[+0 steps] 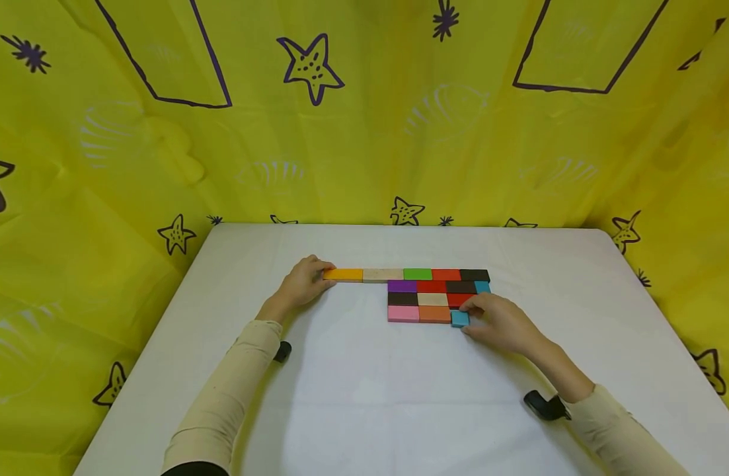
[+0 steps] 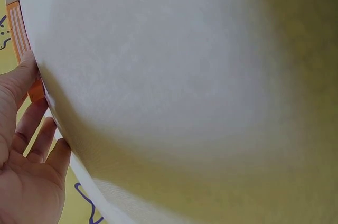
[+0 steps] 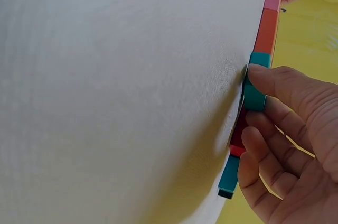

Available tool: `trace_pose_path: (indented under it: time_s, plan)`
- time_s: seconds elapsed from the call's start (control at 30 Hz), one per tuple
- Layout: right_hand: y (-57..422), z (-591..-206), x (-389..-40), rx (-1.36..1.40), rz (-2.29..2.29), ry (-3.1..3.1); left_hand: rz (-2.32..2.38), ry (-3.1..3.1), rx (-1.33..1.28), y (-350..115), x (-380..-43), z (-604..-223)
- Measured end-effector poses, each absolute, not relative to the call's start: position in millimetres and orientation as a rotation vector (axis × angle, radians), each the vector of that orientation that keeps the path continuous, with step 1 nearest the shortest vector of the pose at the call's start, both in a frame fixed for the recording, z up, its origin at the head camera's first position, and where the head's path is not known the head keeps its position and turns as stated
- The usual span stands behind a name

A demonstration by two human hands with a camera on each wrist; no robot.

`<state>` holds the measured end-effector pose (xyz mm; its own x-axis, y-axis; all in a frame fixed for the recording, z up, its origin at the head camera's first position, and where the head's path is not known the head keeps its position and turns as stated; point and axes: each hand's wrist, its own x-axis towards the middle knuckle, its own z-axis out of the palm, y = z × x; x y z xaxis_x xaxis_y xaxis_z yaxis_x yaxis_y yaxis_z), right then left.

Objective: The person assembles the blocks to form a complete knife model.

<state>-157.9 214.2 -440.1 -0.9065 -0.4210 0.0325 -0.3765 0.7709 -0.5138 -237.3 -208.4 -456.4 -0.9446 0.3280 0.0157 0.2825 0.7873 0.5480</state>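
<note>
At the left end of the back row, my left hand (image 1: 305, 281) pinches a yellow-orange block (image 1: 345, 275). In the left wrist view this block (image 2: 19, 31) shows pale stripes, and the thumb lies on its near side. My right hand (image 1: 502, 322) pinches a blue block (image 1: 459, 318) at the right end of the front row, beside an orange block (image 1: 434, 314). In the right wrist view, thumb and fingers hold the blue block (image 3: 254, 98) from both sides. Right-hand fingers partly cover a red block (image 1: 459, 300) behind it.
Flat blocks in several rows touch one another, including a pink block (image 1: 403, 314), a purple block (image 1: 402, 286) and a green block (image 1: 418, 274). The back row extends further left than the others. They lie on a white table (image 1: 364, 410) before a yellow patterned curtain (image 1: 364, 132).
</note>
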Motion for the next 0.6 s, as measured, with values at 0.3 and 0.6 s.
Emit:
trace_pose_path:
  time_s: [0.3,0.6]
  plan:
    - [212.7,-443.0,-158.9,-0.626,-0.807,2.899,0.88,2.902,0.507,-207.9,-237.6,-458.2]
    - [213.6,-447.8,-158.5,-0.655,-0.802,2.949,0.873,2.907,0.515,-208.8,-238.8,-461.6]
